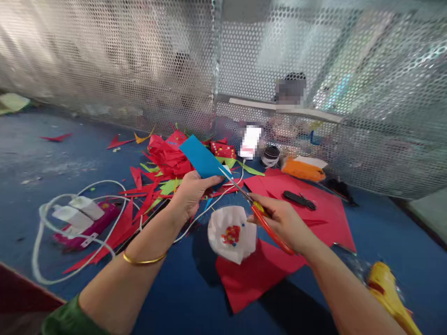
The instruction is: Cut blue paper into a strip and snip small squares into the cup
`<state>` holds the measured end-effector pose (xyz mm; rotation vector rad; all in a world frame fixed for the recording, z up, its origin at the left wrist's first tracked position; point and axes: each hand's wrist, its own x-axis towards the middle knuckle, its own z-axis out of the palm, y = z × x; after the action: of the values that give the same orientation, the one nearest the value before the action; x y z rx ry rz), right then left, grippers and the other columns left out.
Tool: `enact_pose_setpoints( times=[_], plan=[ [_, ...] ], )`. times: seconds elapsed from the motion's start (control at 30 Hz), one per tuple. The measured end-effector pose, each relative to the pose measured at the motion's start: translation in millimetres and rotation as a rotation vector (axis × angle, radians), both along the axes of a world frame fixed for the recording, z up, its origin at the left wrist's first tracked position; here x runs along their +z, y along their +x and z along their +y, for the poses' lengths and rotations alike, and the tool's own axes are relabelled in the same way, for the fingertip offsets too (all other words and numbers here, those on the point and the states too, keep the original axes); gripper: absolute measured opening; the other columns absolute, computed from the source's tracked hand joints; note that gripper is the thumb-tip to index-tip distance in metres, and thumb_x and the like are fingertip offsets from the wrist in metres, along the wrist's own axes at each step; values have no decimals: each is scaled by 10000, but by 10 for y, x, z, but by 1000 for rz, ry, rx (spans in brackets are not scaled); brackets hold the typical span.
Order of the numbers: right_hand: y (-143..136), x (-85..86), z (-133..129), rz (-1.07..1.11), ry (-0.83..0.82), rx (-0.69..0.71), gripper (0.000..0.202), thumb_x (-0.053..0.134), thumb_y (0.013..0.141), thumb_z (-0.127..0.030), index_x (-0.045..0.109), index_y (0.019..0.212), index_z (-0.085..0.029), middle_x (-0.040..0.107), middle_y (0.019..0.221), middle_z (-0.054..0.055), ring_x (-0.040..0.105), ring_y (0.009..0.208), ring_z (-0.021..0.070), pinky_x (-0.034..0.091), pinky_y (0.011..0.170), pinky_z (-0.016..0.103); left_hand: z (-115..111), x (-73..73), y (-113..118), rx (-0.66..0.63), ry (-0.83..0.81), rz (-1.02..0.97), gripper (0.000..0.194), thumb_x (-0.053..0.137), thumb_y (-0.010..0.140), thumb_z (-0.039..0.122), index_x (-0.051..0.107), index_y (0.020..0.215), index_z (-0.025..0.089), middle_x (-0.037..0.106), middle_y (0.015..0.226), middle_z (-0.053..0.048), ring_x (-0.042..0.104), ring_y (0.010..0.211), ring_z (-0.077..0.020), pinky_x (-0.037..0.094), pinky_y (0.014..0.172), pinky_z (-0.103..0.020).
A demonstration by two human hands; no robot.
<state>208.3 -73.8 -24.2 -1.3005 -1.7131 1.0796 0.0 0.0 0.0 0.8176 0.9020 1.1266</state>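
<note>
My left hand (pixel 191 190) is closed on a folded-looking strip of blue paper (pixel 202 156), thumb on its lower edge. Scissors (pixel 268 229) with red and yellow handles are gripped in my right hand (pixel 284 221). Their blade tips reach the right end of the blue paper; whether they touch it I cannot tell. Below the scissors stands a white paper cup (pixel 218 232) with small red, orange and blue paper bits (pixel 231 235) inside. Under and beside the cup lies a red paper sheet (pixel 244 279).
Red paper scraps (pixel 167 158) heap behind my left hand. A white cable (pixel 38 242) loops around a magenta power strip (pixel 108 211) at left. A lit phone (pixel 250 141), a black cutter (pixel 296 199) and a yellow glue gun (pixel 387 288) lie about. Perforated metal panels (pixel 139 70) border the back.
</note>
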Motion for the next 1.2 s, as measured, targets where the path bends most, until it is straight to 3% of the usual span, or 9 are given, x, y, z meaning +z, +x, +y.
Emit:
enact_pose_setpoints(
  times=[0.2,0.53,0.77,0.87,0.97,1.2],
  plan=[
    [-49,-29,18,-200,164,-68,422,673,841,-365,696,1208,-157,704,888,27,663,771,175,544,726,249,52,-38,-55,-7,61,75,186,853,573,183,729,685,101,712,588,-20,611,449,-95,424,396,-166],
    [-27,-44,37,-314,242,-80,421,649,863,-455,716,1163,-168,705,838,13,645,738,168,506,683,226,65,-87,-69,-26,84,55,284,869,590,278,754,783,106,764,748,-69,674,578,-146,478,444,-197],
    [-15,-67,35,-335,232,-101,404,662,846,-484,730,1112,-187,683,803,9,614,708,173,502,667,238,80,-64,-51,120,104,-54,290,899,556,266,748,756,121,770,722,-54,687,606,-149,571,599,-244],
    [-36,-44,27,-299,188,-98,377,668,838,-487,735,1067,-196,677,777,7,610,699,177,504,651,246,93,-72,-45,114,115,-82,294,912,558,255,755,761,112,778,737,-59,698,622,-156,593,673,-278],
    [-50,-24,18,-259,147,-87,445,692,817,-483,717,1153,-192,709,845,18,637,743,189,527,691,266,91,-82,-44,107,119,-79,282,914,574,251,758,761,110,780,739,-59,704,625,-160,598,689,-287],
    [-44,-69,27,-222,73,-85,571,717,791,-459,655,1286,-180,688,875,29,612,759,188,522,715,281,62,-130,-30,33,92,-57,282,911,576,242,759,760,92,776,725,-76,702,594,-160,586,607,-262]
  ],
)
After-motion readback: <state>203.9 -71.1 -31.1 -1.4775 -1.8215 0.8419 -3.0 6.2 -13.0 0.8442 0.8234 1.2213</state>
